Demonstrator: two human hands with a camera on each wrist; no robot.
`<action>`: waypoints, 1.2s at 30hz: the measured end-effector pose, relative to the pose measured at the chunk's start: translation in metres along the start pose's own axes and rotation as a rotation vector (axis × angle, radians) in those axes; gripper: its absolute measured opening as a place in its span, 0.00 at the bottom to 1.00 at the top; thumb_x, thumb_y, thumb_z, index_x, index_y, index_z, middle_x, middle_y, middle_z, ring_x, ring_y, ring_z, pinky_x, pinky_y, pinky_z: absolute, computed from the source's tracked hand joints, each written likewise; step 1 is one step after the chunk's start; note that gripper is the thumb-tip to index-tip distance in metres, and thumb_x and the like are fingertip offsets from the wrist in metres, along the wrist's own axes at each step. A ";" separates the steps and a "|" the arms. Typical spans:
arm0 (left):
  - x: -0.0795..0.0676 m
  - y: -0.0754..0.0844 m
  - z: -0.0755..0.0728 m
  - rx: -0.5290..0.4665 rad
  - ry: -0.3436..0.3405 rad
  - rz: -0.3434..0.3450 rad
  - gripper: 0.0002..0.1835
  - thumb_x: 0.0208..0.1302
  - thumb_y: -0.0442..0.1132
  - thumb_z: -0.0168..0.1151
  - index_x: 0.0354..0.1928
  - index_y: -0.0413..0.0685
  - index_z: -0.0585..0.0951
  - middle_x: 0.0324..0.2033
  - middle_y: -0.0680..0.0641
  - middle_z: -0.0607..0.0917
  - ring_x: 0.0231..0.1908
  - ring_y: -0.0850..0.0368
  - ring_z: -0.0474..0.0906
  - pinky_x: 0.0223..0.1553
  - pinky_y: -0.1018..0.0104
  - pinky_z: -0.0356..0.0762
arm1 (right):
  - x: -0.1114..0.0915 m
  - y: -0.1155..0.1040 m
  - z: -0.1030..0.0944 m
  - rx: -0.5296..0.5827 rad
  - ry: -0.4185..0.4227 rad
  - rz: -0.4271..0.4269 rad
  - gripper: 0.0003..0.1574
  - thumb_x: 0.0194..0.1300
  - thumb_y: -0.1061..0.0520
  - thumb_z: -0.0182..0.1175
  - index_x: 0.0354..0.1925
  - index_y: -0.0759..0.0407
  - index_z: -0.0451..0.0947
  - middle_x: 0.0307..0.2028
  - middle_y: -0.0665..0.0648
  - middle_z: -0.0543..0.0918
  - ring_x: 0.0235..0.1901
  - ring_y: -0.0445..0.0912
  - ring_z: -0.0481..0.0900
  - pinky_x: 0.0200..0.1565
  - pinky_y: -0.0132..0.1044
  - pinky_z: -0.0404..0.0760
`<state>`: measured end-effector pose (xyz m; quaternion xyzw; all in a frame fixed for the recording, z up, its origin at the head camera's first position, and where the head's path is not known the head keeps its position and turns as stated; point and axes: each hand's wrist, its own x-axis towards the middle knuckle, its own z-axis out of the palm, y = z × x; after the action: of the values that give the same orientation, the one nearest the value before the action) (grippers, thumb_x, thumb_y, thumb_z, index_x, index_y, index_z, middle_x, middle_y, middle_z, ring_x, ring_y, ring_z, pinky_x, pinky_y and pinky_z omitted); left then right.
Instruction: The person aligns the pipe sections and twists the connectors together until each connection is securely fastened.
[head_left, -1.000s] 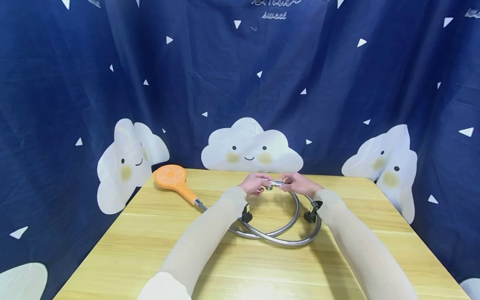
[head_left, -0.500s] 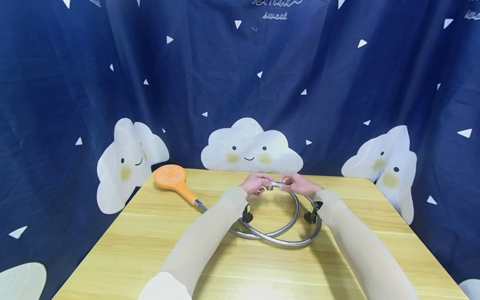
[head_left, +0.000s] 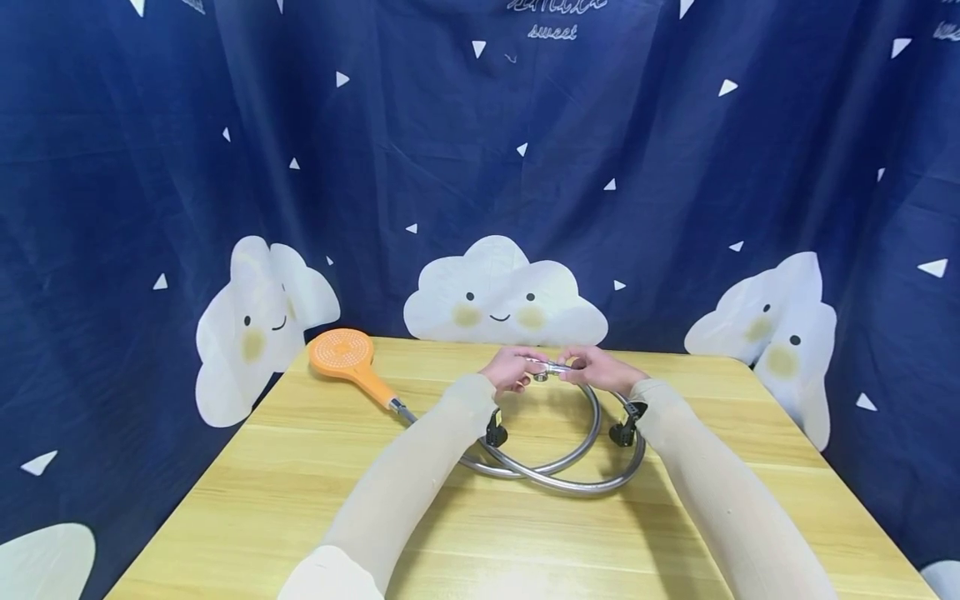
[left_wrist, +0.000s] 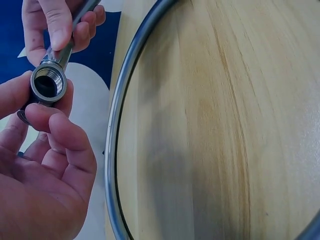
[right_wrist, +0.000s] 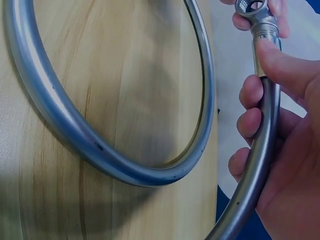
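Note:
Over the far part of the table, my left hand (head_left: pixel 512 367) pinches a small chromed fitting (left_wrist: pixel 54 62) between thumb and fingers. In the left wrist view its round, threaded opening faces the camera. My right hand (head_left: pixel 596 368) grips the end of a grey metal shower hose (right_wrist: pixel 269 110), fingers curled round it and thumb along its collar (right_wrist: pixel 265 32). Fitting and hose end are joined in line. The hose loops over the wood and runs left to an orange shower head (head_left: pixel 341 348), which lies with its spray face up.
A light wooden table (head_left: pixel 750 433) carries everything. Behind it and on both sides hangs a dark blue curtain (head_left: pixel 465 167) with white clouds and triangles. Crossed hose loops lie in front of the hands, between the forearms. A black camera mount (head_left: pixel 624 429) sits at the right wrist.
Almost nothing differs: both hands keep hold of the fitting and hose end in the same place. The whole head view has shifted very slightly.

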<state>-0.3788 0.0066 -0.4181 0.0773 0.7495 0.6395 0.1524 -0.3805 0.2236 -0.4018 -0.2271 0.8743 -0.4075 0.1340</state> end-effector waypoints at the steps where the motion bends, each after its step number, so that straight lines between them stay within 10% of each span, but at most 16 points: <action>1: 0.000 0.000 0.000 0.002 0.001 0.002 0.17 0.65 0.32 0.63 0.55 0.45 0.83 0.30 0.50 0.82 0.21 0.63 0.67 0.19 0.76 0.69 | 0.000 0.000 0.000 -0.002 -0.001 -0.001 0.10 0.72 0.58 0.60 0.48 0.63 0.77 0.24 0.51 0.72 0.28 0.46 0.69 0.34 0.36 0.69; 7: 0.000 0.001 0.000 -0.011 -0.013 -0.009 0.18 0.63 0.32 0.64 0.56 0.44 0.84 0.30 0.50 0.83 0.20 0.62 0.67 0.19 0.74 0.68 | -0.001 -0.001 0.001 -0.049 -0.004 0.016 0.18 0.78 0.50 0.53 0.34 0.62 0.79 0.22 0.52 0.70 0.25 0.47 0.67 0.32 0.34 0.67; 13: 0.000 0.001 -0.001 -0.016 -0.019 -0.017 0.18 0.63 0.32 0.65 0.56 0.45 0.84 0.29 0.51 0.81 0.20 0.63 0.67 0.19 0.74 0.70 | -0.002 -0.001 0.004 -0.016 0.007 0.024 0.15 0.72 0.55 0.60 0.50 0.63 0.75 0.26 0.54 0.75 0.27 0.48 0.71 0.35 0.38 0.71; 21: 0.000 0.001 -0.001 -0.029 -0.010 -0.017 0.16 0.63 0.31 0.63 0.53 0.45 0.84 0.29 0.51 0.83 0.19 0.64 0.67 0.18 0.75 0.69 | 0.000 -0.002 0.000 -0.061 -0.017 0.014 0.16 0.78 0.52 0.53 0.37 0.61 0.79 0.23 0.54 0.72 0.24 0.47 0.67 0.29 0.32 0.66; 36: 0.003 -0.001 -0.003 -0.012 -0.012 -0.012 0.15 0.61 0.31 0.66 0.50 0.47 0.86 0.30 0.49 0.85 0.20 0.60 0.67 0.18 0.72 0.67 | 0.002 0.001 0.001 -0.034 -0.037 0.003 0.13 0.75 0.55 0.57 0.51 0.62 0.78 0.26 0.53 0.72 0.28 0.48 0.70 0.35 0.38 0.70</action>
<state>-0.3823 0.0042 -0.4194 0.0757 0.7452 0.6426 0.1612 -0.3824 0.2224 -0.4038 -0.2355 0.8788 -0.3882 0.1470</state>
